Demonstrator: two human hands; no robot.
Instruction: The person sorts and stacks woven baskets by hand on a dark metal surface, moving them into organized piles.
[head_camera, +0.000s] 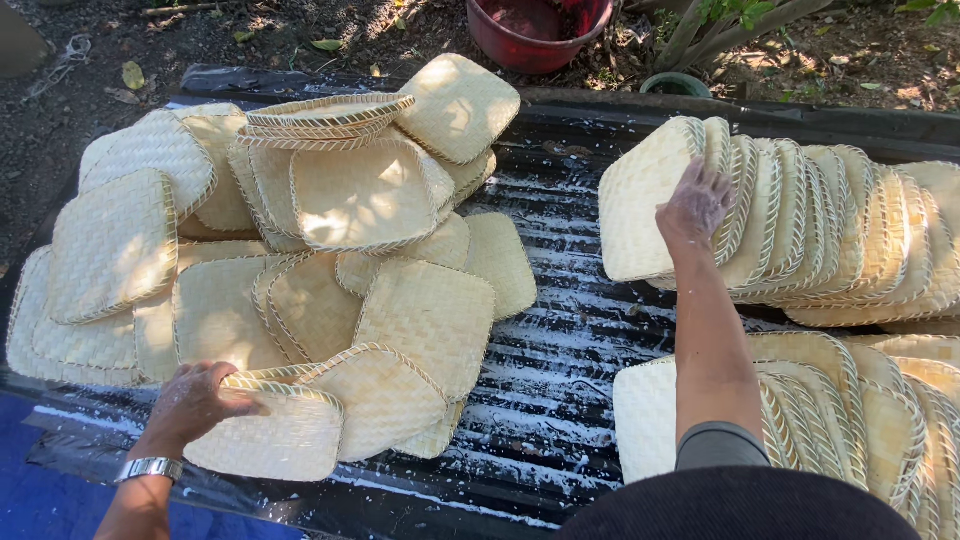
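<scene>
My left hand (196, 402), with a silver watch on its wrist, rests on the rim of a pale woven bamboo tray (270, 440) at the near edge of a loose heap of woven trays (300, 250). My right hand (693, 208) reaches out and presses on the front tray of an upright row of woven trays (790, 230) at the right. A second row of trays (860, 410) lies nearer, partly hidden behind my right arm.
All trays lie on a black ribbed sheet (560, 370) streaked with white powder. A red plastic tub (535, 30) stands on the dirt beyond, beside plant stems (720, 25). A blue surface (40, 500) shows at the lower left.
</scene>
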